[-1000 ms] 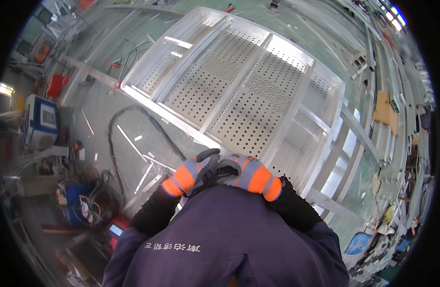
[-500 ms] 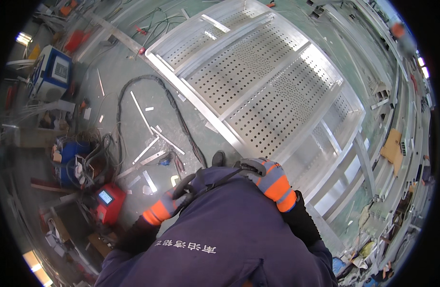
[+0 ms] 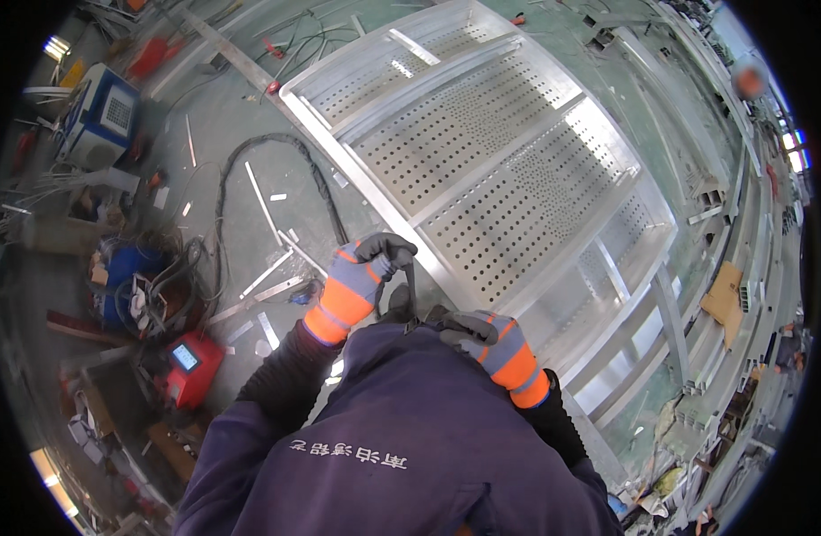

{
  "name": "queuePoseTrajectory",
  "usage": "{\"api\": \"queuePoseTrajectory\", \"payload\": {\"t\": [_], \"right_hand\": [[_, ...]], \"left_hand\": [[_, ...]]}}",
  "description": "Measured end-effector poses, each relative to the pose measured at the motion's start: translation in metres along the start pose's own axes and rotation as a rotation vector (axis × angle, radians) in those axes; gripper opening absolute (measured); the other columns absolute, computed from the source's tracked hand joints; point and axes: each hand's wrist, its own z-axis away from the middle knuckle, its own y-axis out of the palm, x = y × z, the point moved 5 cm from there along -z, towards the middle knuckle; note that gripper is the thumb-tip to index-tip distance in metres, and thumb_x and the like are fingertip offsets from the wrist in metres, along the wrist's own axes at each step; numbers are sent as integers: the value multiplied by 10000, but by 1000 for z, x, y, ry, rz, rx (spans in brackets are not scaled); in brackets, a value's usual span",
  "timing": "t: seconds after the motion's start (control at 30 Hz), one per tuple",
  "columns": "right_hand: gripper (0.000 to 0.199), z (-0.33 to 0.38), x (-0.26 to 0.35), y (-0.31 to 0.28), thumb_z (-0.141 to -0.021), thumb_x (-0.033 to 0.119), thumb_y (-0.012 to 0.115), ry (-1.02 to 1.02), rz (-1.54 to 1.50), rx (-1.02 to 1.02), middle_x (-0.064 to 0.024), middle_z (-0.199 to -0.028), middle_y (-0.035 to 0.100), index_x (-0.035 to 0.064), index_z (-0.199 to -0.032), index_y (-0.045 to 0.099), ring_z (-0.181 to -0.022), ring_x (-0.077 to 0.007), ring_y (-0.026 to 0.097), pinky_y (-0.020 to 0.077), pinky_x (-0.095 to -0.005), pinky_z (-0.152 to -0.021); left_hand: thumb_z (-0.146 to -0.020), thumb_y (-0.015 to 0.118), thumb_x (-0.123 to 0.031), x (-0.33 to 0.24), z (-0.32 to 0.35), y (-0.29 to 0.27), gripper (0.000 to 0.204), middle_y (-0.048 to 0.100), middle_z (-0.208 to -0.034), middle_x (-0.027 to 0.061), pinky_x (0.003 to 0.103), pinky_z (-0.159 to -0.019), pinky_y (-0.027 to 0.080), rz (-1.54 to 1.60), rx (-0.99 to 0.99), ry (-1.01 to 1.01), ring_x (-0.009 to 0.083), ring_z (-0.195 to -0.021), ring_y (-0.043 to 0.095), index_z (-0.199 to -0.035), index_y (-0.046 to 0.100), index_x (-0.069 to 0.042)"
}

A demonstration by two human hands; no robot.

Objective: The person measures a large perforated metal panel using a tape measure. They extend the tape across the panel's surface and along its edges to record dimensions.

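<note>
A dark strap (image 3: 411,288) hangs from the fingers of my left hand (image 3: 357,284), which is raised in front of my waist, fingers closed round the strap's upper end. The strap runs down to a small dark fastening at the front of my dark purple garment (image 3: 384,393). My right hand (image 3: 495,350) rests against the garment's upper edge with its fingers curled; what lies inside them is hidden. Both hands wear grey and orange gloves with dark fingers. Beyond them on the floor lies a large metal frame (image 3: 397,212) with perforated sheet panels (image 3: 527,205).
A thick black cable (image 3: 221,201) loops across the green floor, beside thin metal offcuts (image 3: 263,204). At left stand a red machine with a small screen (image 3: 193,368) and a blue-white machine (image 3: 100,116). Long metal profiles (image 3: 741,295) and cardboard (image 3: 725,299) lie at right.
My left hand has moved up and right from the garment's left edge, lifting the strap off the garment. My right hand has stayed by the waist, slightly lower in view.
</note>
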Motion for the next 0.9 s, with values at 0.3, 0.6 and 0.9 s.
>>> {"api": "queuePoseTrajectory", "payload": {"t": [0.3,0.6,0.9], "right_hand": [[444,19,-39,-13,-765,119,749,37,140,-219,-155,-1022,674,54,-1195,658,-913,-341,645,513,-397,-820],[449,18,-44,-16,-756,128,752,19,162,-253,-151,-1055,662,74,-1193,661,-961,-344,628,503,-404,-853],[442,7,-28,-11,-775,238,773,8,199,-155,-142,-1073,650,59,-1161,650,-963,-350,618,502,-420,-843]], "left_hand": [[-953,626,-203,26,19,7,256,671,-868,33,245,-684,498,117,107,-350,106,-748,609,-1105,650,0],[-902,701,-281,29,60,35,473,619,-1214,80,310,-980,438,-134,659,-503,157,-1132,556,-1270,582,-10],[-981,554,-304,41,50,32,361,705,-909,88,296,-789,490,-210,523,-469,109,-842,596,-1140,673,-2]]}}
